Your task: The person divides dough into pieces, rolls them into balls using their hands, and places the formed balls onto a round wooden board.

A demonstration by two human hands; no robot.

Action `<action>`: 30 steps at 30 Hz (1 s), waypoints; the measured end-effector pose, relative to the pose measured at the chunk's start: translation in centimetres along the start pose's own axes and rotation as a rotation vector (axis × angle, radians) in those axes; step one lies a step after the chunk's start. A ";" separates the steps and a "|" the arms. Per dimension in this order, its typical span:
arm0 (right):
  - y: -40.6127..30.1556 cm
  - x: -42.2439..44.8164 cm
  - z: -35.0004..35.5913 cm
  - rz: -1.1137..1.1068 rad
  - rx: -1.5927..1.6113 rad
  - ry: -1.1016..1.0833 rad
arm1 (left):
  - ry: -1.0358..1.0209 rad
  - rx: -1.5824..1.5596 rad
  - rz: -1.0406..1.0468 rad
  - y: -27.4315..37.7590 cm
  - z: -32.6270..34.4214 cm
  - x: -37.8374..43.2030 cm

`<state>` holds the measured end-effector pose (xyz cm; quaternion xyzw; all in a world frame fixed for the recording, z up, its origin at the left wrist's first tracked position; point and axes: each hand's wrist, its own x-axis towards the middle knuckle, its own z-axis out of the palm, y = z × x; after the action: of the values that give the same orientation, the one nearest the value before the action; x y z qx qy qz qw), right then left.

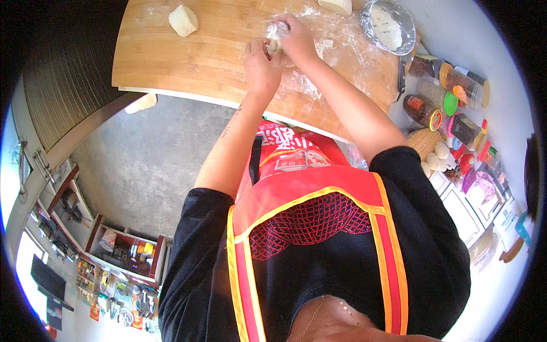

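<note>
Both of my hands meet over a small piece of pale dough (274, 46) on the floured wooden board (205, 55). My left hand (263, 64) curls its fingers around the dough's left side. Bent over its upper right side, my right hand (296, 39) presses against it and partly hides it. White flour (307, 83) is scattered around both hands. A cut block of dough (183, 20) lies on the board's left part, and another dough piece (336, 6) sits at the top edge, right of my hands.
A metal bowl of flour (388, 28) stands at the board's right end, with a black-handled knife (401, 76) beside it. Jars (421, 110) crowd the surface further right, near several eggs (436, 158). The board's front edge (179, 95) faces my body.
</note>
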<state>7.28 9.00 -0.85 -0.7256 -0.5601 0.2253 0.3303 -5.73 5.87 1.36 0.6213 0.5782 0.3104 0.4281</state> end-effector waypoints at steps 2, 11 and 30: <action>-2.7 -1.5 -1.6 0.213 0.242 -0.004 | -0.018 0.065 0.170 -0.8 -0.8 -0.3; 0.0 1.4 0.9 -0.160 -0.222 0.054 | 0.086 0.168 0.048 -1.8 0.6 0.2; -3.4 -0.3 -1.8 0.178 0.117 0.021 | -0.060 0.151 0.276 -1.2 0.5 2.5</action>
<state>6.24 8.84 2.87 -0.7543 -0.4756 0.2786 0.3567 -5.47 8.16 -0.18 0.7341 0.4963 0.3032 0.3504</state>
